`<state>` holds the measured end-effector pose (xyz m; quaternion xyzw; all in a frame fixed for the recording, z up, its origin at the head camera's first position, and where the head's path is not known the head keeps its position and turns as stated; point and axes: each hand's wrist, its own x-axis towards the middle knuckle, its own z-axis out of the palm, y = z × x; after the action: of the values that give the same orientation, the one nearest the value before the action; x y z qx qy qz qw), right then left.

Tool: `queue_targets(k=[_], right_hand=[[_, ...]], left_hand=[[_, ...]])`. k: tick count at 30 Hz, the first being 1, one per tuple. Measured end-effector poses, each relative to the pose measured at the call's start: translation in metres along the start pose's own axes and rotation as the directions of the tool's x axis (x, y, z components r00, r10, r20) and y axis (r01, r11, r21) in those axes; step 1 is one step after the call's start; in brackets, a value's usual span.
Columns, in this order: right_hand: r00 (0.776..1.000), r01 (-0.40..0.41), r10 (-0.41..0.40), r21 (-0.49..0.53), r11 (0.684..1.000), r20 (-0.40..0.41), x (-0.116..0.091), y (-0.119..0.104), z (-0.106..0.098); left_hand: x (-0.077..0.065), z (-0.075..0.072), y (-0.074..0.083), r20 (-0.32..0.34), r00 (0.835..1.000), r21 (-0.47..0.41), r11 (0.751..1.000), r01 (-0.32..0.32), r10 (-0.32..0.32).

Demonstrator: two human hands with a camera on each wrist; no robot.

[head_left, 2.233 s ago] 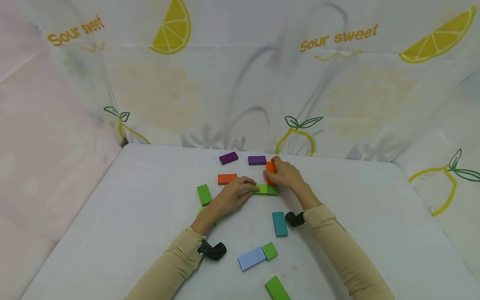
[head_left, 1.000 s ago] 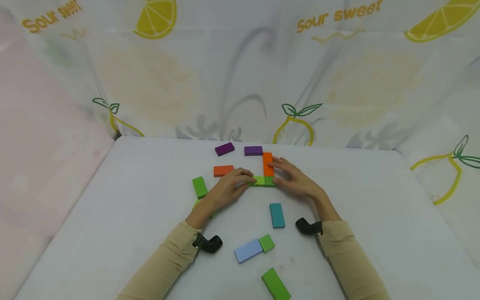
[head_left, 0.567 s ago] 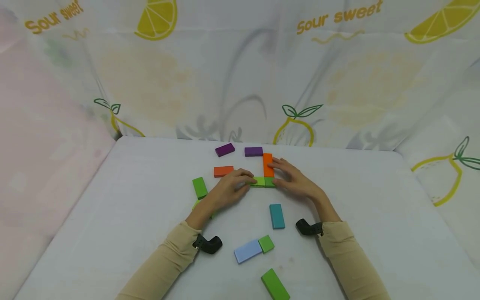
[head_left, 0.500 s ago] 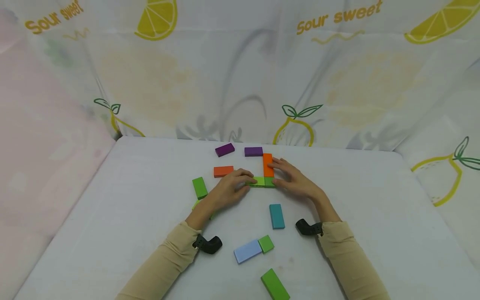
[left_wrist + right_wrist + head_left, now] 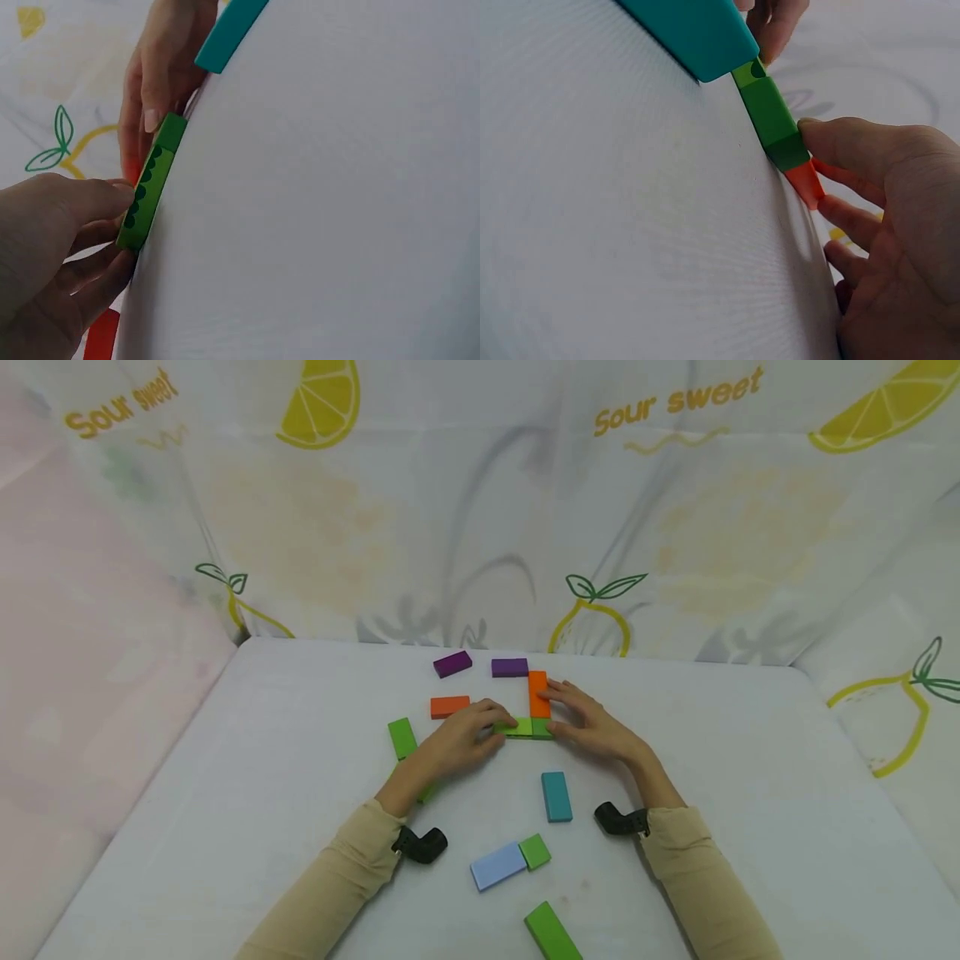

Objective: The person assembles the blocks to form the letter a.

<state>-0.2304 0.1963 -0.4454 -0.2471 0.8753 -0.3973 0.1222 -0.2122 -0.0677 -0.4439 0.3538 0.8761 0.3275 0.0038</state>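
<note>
light green block [image 5: 522,727]: lying flat toward the far middle of the tabletop [image 5: 225,810], its right end touching the deeper green block [image 5: 542,727]; dark scallops are running along its side in the left wrist view
left hand [image 5: 467,735]: its grip is narrowing to a pinch, thumb and fingers holding the light green block by its left part
right hand [image 5: 597,724]: its grip is standing loosely wide, thumb touching the deeper green block, a finger resting against the right side of the orange block [image 5: 537,695]
orange block: pointing away from the person, its near end meeting the deeper green block
far row: a violet block [image 5: 510,667] is lying just beside the orange block's far end, a dark plum block [image 5: 453,664] sitting to its left
near blocks: a teal block [image 5: 557,797] is lying alone, a pale blue block [image 5: 498,867] touching a small green block [image 5: 536,852]
tabletop: spreading white and smooth under everything, a few faint smudges showing near the small green block
room: white cloth [image 5: 480,510] is hanging behind, carrying printed lemons and the words "sour sweet"; a pinkish cloth [image 5: 97,693] is closing off the left side
light: falling dim and even, soft shadows lying beside the tan sleeves [image 5: 337,877]
</note>
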Motion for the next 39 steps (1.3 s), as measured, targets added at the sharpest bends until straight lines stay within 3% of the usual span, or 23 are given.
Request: queue_targets(k=[7,12,19,27,39], right_hand=[[1.0,-0.003,0.003,-0.011,1.0,-0.001,0.0,0.0,0.0],[1.0,0.002,-0.002,0.001,1.0,-0.007,-0.002,0.0,-0.001],[1.0,0.006,-0.006,-0.011,1.0,-0.013,-0.002,0.0,0.0],[1.0,0.008,-0.008,0.009,1.0,-0.009,-0.001,-0.002,0.001],[1.0,0.015,-0.015,-0.007,1.0,-0.016,-0.002,-0.001,0.001]], left_hand=[[0.007,-0.011,0.004,0.095,0.994,0.018,0.999,0.047,-0.049],[0.016,-0.017,0.003,0.132,0.99,0.028,0.999,0.038,-0.042],[0.027,-0.016,-0.003,0.05,0.999,0.137,0.991,0.006,-0.013],[0.039,-0.023,-0.011,-0.073,0.996,0.199,0.978,0.058,-0.045],[0.055,-0.03,-0.02,-0.107,0.991,0.283,0.952,0.113,-0.086]])
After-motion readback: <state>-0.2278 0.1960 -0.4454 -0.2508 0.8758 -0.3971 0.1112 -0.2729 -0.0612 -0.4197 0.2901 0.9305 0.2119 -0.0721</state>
